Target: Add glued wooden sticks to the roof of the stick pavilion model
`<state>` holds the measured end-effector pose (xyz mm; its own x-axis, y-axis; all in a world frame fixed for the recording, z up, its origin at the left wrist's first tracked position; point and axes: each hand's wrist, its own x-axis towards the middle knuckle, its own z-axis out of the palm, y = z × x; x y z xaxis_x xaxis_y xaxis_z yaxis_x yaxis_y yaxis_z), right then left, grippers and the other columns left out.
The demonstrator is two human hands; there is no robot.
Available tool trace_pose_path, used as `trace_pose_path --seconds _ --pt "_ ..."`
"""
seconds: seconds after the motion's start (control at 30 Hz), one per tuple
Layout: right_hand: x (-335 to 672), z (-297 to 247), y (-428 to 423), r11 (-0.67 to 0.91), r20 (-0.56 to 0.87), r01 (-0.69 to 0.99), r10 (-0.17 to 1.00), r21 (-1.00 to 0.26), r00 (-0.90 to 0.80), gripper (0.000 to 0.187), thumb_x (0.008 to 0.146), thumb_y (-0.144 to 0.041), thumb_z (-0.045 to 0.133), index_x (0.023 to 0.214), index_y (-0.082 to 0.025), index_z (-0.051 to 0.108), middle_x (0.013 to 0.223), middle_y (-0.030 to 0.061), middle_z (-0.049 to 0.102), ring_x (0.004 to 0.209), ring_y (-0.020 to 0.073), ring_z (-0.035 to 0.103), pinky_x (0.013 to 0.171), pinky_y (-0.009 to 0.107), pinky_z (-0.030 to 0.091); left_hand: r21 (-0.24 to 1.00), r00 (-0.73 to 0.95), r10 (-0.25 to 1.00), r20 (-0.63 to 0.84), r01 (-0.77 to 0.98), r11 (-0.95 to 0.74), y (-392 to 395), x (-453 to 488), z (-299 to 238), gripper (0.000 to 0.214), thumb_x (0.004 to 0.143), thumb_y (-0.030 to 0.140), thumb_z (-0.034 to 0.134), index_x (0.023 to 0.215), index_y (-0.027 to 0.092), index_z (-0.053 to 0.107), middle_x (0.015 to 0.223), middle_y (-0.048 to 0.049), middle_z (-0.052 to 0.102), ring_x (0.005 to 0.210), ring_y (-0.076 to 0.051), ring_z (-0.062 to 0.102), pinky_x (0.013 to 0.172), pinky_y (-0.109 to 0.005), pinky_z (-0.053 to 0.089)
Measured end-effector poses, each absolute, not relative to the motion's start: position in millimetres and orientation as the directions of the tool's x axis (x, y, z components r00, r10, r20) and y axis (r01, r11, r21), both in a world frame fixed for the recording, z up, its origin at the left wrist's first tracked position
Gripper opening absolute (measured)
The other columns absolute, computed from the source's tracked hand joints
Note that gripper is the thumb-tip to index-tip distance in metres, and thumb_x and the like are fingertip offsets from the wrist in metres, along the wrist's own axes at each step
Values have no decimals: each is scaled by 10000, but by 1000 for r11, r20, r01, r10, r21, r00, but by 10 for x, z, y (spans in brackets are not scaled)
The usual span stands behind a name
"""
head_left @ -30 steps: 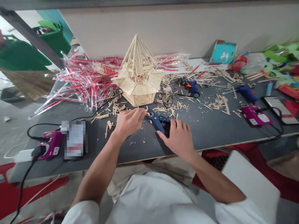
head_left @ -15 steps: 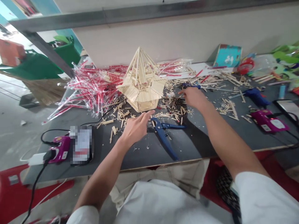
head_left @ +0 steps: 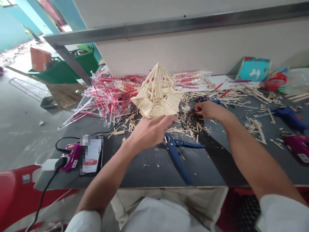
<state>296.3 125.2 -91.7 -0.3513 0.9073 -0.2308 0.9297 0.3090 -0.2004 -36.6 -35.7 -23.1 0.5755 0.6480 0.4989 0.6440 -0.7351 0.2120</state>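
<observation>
Head view, blue cutter [head_left: 178, 161] just beside table edge [head_left: 149, 187], left hand [head_left: 151, 132], right hand [head_left: 208, 109], grips unclear

A pale, peaked stick model [head_left: 160, 109] stands behind a blue cutter [head_left: 176, 156], handles spread.

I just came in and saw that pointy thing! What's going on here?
Someone is working with both bare hands at a gray table. The left hand is in front of the pointed stick model, its index finger stretched out. The right hand, fingers curled, is over the messy bits to the right of the model. I can't tell whether either hand holds anything. The blue cutter lies on the table with its handles spread apart.
</observation>
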Motion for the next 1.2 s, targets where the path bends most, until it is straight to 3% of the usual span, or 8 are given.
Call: trace_pose_path --seconds 0.13,0.2,0.33,0.4,0.5,0.63,0.83,1.2 --pt "2897 -595 1083 328 -169 906 909 -268 -380 208 888 -286 649 1062 -174 663 965 108 724 822 213 646 726 347 456 306 418 665 620 651 -694 -201 -482 35 294 1046 221 518 1334 197 575 676 50 628 546 -71 529 520 -210 364" --pt "2757 -331 881 346 -68 836 909 -426 -411 281 908 -362 666 1129 -191 630 1011 96 712 858 208 658 753 354 500 351 385 680 625 639 -685 -158 -515 143 268 1035 258 558 1289 193 615 669 52 588 563 -70 518 549 -212 381" --pt "2175 169 381 380 209 290 850 -878 -483 306 957 -402 681 1223 -261 628 848 1 643 680 127 617 602 290 507 471 400 731 552 574 -670 -133 -489 228 244 981 305 677 1213 230 676 890 9 687 634 -61 551 591 -206 427" --pt "1853 298 226 332 302 -45 781 -942 -547 218 973 -391 681 1121 -235 645 777 -21 618 637 101 607 577 265 507 503 369 712 597 519 -691 -112 -474 202 315 936 346 743 1222 237 669 919 3 698 638 -64 544 596 -207 441" --pt "1547 320 194 204 326 -276 781 -939 -533 237 927 -339 761 1097 -221 644 783 -42 623 641 59 586 586 211 494 538 236 696 678 486 -688 -52 -515 132 420 864 411 817 1219 250 661 911 8 696 540 -47 423 517 -214 387" --pt "1474 189 309 76 249 -327 810 -942 -531 309 866 -305 827 1094 -197 648 795 -39 661 653 48 583 595 183 485 564 193 694 694 455 -690 25 -619 94 460 836 462 829 1223 264 679 907 10 691 480 -36 271 453 -233 300" --pt "1507 42 310 13 199 -313 797 -950 -570 288 866 -255 821 1091 -202 648 852 -16 708 681 63 608 601 185 496 488 346 633 692 422 -764 74 -616 116 358 853 428 816 1159 254 753 870 0 695 577 -60 452 567 -219 418" --pt "1518 -12 291 24 104 -149 827 -988 -552 223 864 -357 819 924 -189 686 722 -24 626 634 76 576 566 200 474 291 379 588 714 604 -742 55 -636 51 248 984 390 672 1168 233 725 958 -37 745 781 -109 676 684 -234 507"
